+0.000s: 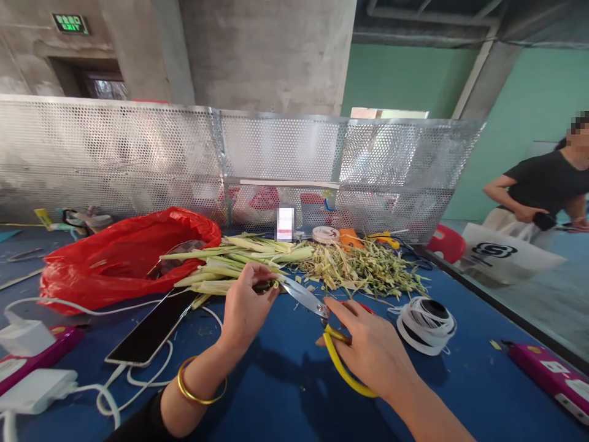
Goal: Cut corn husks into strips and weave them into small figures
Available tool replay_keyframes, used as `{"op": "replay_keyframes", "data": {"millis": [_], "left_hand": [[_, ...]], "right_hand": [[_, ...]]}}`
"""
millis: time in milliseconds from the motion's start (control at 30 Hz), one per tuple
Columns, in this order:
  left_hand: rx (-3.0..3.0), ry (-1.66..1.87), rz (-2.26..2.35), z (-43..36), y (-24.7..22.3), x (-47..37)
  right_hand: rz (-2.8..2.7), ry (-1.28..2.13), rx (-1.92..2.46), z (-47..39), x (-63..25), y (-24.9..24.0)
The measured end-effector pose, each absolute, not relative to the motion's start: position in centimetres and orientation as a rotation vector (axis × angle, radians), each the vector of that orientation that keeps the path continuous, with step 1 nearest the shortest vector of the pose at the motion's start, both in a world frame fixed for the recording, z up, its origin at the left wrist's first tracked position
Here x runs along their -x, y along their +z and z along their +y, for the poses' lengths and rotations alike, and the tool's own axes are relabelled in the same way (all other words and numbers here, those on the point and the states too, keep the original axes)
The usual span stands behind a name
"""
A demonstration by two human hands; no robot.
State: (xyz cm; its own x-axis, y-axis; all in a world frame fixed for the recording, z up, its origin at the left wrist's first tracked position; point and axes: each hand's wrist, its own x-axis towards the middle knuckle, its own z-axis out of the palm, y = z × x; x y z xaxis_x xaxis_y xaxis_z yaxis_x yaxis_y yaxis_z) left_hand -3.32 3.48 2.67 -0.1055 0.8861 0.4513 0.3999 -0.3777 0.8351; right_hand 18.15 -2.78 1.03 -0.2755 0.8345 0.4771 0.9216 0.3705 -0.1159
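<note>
My right hand (368,344) is wrapped round the handles of yellow-handled scissors (306,298). The blades point up and left, their tips beside the fingers of my left hand (251,301). That hand pinches a small piece of green plant (275,284), mostly hidden by the fingers. Behind my left hand lies a bundle of pale green stalks (216,270). To its right spreads a heap of small green and yellowish trimmings (363,267).
A red plastic bag (92,270) and a phone (154,328) with white cables lie left. A white cord spool (427,325) and a purple box (552,374) are right. Perforated metal panels (280,147) stand behind. A person (543,184) stands at far right.
</note>
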Motion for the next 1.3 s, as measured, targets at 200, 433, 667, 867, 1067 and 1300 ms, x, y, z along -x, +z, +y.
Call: {"op": "replay_keyframes", "data": {"millis": [200, 433, 667, 867, 1067, 1300], "left_hand": [[-1.951, 1.515, 1.501, 3.2, 2.7, 3.3], [-2.070, 1.468, 1.544, 3.4, 2.4, 3.4], [-2.073, 1.450, 1.549, 3.5, 2.6, 3.3], [-2.039, 1.433, 1.563, 3.3, 2.8, 3.2], [-1.884, 1.369, 1.542, 3.5, 2.7, 3.2], [-1.437, 1.222, 1.297, 4.1, 2.0, 2.9]], "right_hand": [[-2.197, -0.224, 1.545, -2.8, -18.3, 1.2], [-2.243, -0.207, 1.540, -2.5, -18.5, 1.3], [-2.287, -0.295, 1.482, -2.3, -18.8, 0.7], [-2.288, -0.316, 1.469, -2.3, -18.5, 0.3], [-2.020, 0.060, 1.432, -2.4, -18.3, 0.4], [-1.253, 1.066, 1.397, -1.0, -18.3, 0.6]]}}
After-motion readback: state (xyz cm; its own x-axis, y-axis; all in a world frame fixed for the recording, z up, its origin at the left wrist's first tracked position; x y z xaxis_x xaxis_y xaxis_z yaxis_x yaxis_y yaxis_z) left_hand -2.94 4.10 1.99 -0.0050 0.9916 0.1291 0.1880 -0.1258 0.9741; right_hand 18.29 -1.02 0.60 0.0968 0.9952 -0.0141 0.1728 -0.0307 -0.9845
